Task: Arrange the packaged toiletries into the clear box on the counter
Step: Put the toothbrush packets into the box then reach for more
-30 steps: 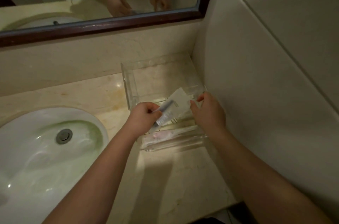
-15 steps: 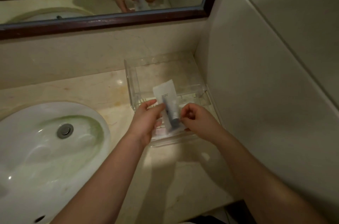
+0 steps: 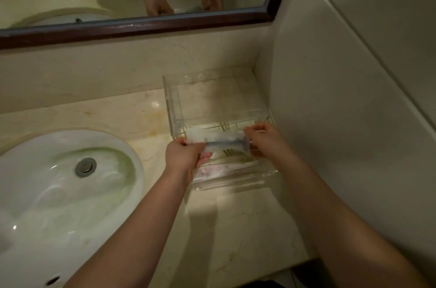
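A clear box [image 3: 173, 103] stands on the beige counter in the corner by the right wall. Over its front part I hold a white packet with a dark tube inside [image 3: 221, 141], lying level from left to right. My left hand [image 3: 185, 158] grips the packet's left end and my right hand [image 3: 264, 137] pinches its right end. Lower in the box's front section lies a pale packet with pink print [image 3: 221, 171]. The box's back section shows only bare counter through its floor.
A white oval sink [image 3: 59, 193] with a metal drain [image 3: 85, 167] fills the left of the counter. A dark-framed mirror [image 3: 141, 25] hangs above the backsplash. The tiled wall [image 3: 342, 110] rises right beside the box. The counter's front edge [image 3: 271, 273] is near.
The packet was upright between my hands half a second ago; it now lies level across the box's front section, lower down. My hands have spread apart to its two ends.
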Motion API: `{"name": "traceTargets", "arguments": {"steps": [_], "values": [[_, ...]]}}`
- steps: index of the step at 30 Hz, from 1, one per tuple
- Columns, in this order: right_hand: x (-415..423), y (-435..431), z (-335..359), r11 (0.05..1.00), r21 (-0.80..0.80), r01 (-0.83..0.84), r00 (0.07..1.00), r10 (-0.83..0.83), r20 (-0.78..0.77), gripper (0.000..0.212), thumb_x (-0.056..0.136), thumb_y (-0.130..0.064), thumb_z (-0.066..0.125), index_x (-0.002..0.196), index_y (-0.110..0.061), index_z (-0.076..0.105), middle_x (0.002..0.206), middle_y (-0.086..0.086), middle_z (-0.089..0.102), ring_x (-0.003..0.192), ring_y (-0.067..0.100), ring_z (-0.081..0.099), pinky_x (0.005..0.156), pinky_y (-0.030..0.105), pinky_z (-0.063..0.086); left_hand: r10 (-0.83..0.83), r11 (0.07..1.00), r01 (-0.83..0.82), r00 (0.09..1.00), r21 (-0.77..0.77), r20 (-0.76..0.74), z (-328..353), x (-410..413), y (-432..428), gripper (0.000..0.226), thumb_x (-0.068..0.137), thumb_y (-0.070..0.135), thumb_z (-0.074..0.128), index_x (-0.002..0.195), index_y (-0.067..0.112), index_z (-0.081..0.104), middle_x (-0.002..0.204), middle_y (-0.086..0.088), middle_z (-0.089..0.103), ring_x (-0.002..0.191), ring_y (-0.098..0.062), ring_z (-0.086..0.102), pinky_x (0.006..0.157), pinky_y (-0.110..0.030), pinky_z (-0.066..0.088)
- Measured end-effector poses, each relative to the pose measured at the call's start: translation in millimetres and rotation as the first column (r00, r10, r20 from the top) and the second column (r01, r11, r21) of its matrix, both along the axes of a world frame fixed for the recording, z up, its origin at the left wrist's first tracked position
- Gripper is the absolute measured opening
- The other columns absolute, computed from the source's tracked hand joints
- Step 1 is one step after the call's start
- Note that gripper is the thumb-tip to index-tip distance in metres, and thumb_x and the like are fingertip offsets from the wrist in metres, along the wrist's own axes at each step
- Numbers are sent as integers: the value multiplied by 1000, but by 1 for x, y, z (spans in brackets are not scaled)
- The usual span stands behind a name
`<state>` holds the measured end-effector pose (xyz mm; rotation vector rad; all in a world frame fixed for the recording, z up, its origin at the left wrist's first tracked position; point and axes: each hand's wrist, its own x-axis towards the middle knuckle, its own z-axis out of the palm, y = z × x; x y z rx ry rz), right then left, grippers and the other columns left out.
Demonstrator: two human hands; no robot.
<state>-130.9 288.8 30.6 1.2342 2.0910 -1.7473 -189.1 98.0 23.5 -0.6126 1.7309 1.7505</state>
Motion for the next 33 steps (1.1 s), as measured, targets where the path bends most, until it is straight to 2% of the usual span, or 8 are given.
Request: {"name": "traceTargets", "arguments": {"steps": [4,10,14,19,21,25,29,33], "values": [[-4,-8,-10,977,208,-47,999,47,5,36,74,-17,79,100,-16,55,78,-3,61,74,21,65,72,33,54,-233,911,128,944,-392,-233,-5,2,-5,28,73,13,71,98,8,59,87,-11,69,74,-30,71,72,-45,60],[-6,-20,-11,818,539,-202,979,181,92,30,76,-29,73,103,-21,60,96,-3,63,86,19,61,70,27,44,-700,514,28,592,-857,-400,4,18,-9,44,80,15,65,122,5,56,114,-17,59,105,-35,51,89,-40,44],[0,-33,-13,580,757,-300,924,375,78,28,80,-31,66,106,-22,70,110,4,64,102,23,58,82,32,47,-911,376,125,228,-918,-343,-12,26,-7,33,87,24,53,115,12,63,122,-12,60,111,-31,50,91,-40,45],[5,-46,-23,489,783,-385,883,441,159,27,86,-36,60,108,-25,71,106,4,65,99,26,57,76,34,48,-982,184,296,102,-937,-160,-25,30,-19,55,97,40,41,144,12,36,154,-11,33,140,-32,29,113,-43,30],[7,-51,-23,480,784,-392,882,438,173,27,86,-33,59,108,-24,72,105,5,66,97,26,58,76,35,49,-984,177,325,73,-929,-162,-22,30,-25,59,97,41,40,148,12,30,157,-11,27,144,-33,22,116,-44,24],[9,-75,-12,381,850,-364,889,414,196,31,84,-29,56,110,-21,72,112,7,68,104,29,58,85,41,50,-920,389,273,168,-880,-355,-1,35,-53,47,93,28,50,135,7,47,141,-15,49,130,-34,43,106,-41,36],[7,-137,1,405,863,-303,826,563,26,30,82,-25,61,109,-18,72,115,9,69,108,31,58,96,39,44,-797,534,191,440,-824,-414,12,53,-115,45,92,23,51,134,9,49,138,-11,50,129,-29,43,105,-38,36],[-2,-218,5,470,760,-449,672,738,-60,36,85,-27,66,120,-18,66,124,11,65,116,32,56,101,39,40,-592,596,38,696,-802,-407,19,77,-211,43,91,22,52,133,12,52,134,-9,54,125,-27,47,105,-34,37]]}}
